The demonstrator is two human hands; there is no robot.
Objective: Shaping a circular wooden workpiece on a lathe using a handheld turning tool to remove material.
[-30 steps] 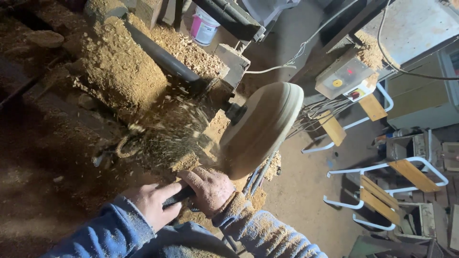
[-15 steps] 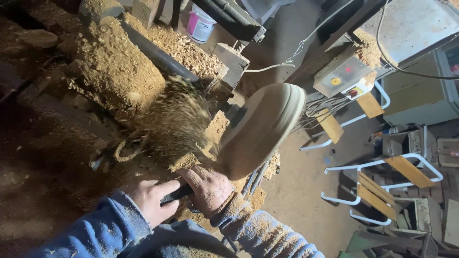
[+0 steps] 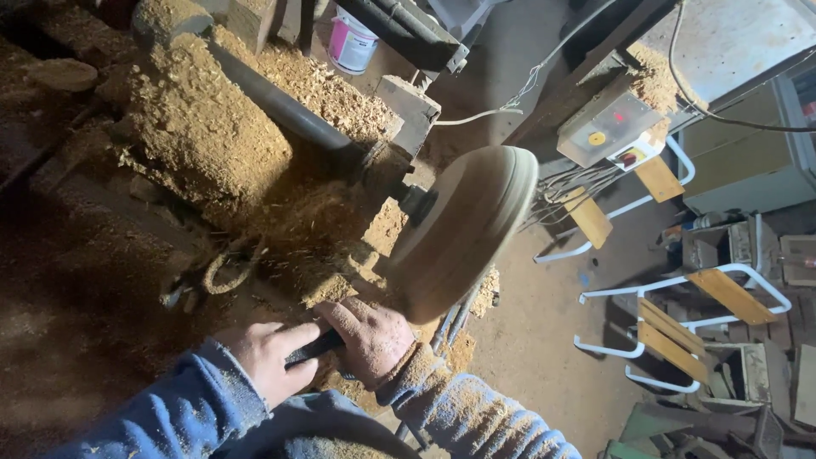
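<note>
A large round wooden disc (image 3: 466,229) is mounted on a lathe, its face blurred as if spinning. Both hands grip one dark-handled turning tool (image 3: 313,348) just below the disc. My left hand (image 3: 270,359) wraps the rear of the handle. My right hand (image 3: 367,336) clamps the front of the tool close to the disc's lower edge; the tool's tip is hidden behind it. Wood shavings spray leftward from the disc. Blue sleeves dusted with sawdust cover both arms.
Heaps of sawdust (image 3: 200,136) cover the lathe bed and a dark pipe (image 3: 280,106). A white-and-pink tub (image 3: 350,42) stands at the back. A grey switch box (image 3: 608,127) with coloured buttons is at the right. White-framed wooden chairs (image 3: 680,314) lie on the floor.
The thick burst of shavings left of the disc has thinned. Both hands keep their grip on the tool in about the same place; the view has shifted slightly.
</note>
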